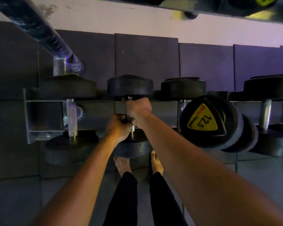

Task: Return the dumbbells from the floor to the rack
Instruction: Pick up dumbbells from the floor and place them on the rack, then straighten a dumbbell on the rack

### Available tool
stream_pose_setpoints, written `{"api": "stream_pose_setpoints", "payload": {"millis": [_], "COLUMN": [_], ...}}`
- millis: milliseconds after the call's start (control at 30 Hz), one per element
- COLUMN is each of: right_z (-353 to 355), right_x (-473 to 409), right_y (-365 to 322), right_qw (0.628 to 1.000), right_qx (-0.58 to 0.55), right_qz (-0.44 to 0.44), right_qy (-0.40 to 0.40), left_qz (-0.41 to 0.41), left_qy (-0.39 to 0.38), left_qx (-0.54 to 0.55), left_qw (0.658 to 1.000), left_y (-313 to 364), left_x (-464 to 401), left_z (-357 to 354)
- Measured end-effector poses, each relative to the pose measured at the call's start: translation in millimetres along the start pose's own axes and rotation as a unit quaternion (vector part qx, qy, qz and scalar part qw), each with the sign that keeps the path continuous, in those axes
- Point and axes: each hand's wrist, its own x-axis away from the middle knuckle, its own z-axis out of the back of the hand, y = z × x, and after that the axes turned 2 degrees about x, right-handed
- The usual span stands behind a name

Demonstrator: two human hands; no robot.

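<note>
Both hands are on one dumbbell [130, 115] here, right over the rack [44, 101]. The left hand [118, 126] is clenched round the near part of the handle, and the right hand [138, 107] is wrapped round the far part, close under the far head. Between them they cover almost all of the bar, with only a glint of metal showing.

The dumbbell's long axis runs straight away from the person, crossing the rack's two rails: the far head sits beyond the far rail, and the near head hangs on the person's side of the near rail, just above the bare feet [122, 165]. That matches the neighbour on the left [70, 118], which lies the same way, heads either side of the rails.

Whether the weight is already resting on the rack or held just off it cannot be told from this angle.

On the other side, a dumbbell marked 12.5 [204, 121] lies tilted, its yellow label facing up, close beside the right forearm.

The judgement: this looks like the setting-down step. The left hand is nearer the person, so the near head is the end to watch over those toes.
</note>
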Motion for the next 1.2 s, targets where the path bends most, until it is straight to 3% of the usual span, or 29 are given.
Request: {"api": "stream_pose_setpoints", "payload": {"millis": [133, 233, 367, 500, 733, 1000, 1200], "right_z": [6, 9, 34, 71, 160, 305, 393], "right_x": [9, 29, 83, 133, 177, 141, 105], "right_y": [0, 8, 43, 94, 178, 220, 215], "right_qw": [1.0, 0.998, 0.991, 0.987, 0.981, 0.973, 0.974], "right_qx": [-0.007, -0.007, -0.073, -0.114, -0.185, -0.215, -0.188], "right_qz": [0.014, 0.054, 0.113, 0.109, 0.055, 0.08, 0.124], "right_qy": [0.0, 0.026, 0.025, -0.025, -0.033, 0.011, 0.008], "left_qz": [-0.005, -0.056, -0.118, -0.09, -0.028, -0.056, -0.037], "left_qy": [-0.002, 0.045, 0.054, 0.003, -0.034, -0.037, -0.011], "left_qx": [-0.001, 0.001, 0.128, 0.21, 0.237, 0.241, 0.317], "left_qw": [1.0, 0.997, 0.983, 0.974, 0.971, 0.968, 0.948], "left_y": [6, 5, 6, -5, -23, 77, 131], "left_x": [7, 27, 89, 149, 239, 269, 276], "left_z": [6, 18, 31, 16, -61, -187, -250]}}
